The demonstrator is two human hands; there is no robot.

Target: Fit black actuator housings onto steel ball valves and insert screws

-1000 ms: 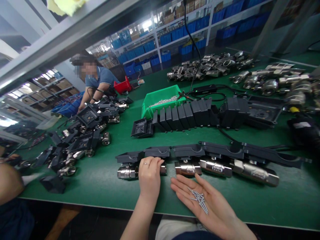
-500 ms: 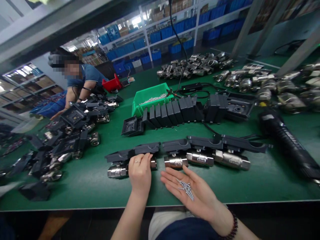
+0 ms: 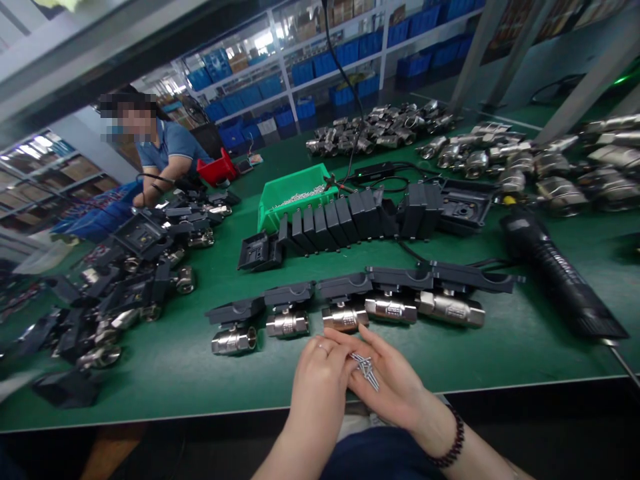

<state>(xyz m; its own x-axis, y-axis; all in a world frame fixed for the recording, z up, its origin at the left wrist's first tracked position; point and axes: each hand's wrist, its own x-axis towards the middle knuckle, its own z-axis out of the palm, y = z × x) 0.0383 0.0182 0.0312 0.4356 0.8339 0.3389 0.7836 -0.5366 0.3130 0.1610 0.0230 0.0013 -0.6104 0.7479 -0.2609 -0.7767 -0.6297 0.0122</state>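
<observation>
My right hand (image 3: 395,380) lies palm up at the table's near edge with several small silver screws (image 3: 366,369) in the palm. My left hand (image 3: 320,383) is beside it, fingertips reaching onto the screws. Just beyond both hands, a row of several metal valves with black plastic housings (image 3: 345,303) stands on the green table (image 3: 165,373). Neither hand touches a valve.
A green bin of screws (image 3: 295,195) and a row of black covers (image 3: 345,220) lie behind the valves. A black electric screwdriver (image 3: 560,273) lies at the right. Heaps of valves sit at the left (image 3: 130,273) and far back (image 3: 400,127). A co-worker (image 3: 165,150) leans over the far left.
My left hand has come off the second valve and moved right onto the screws in my right palm. The view has shifted slightly right.
</observation>
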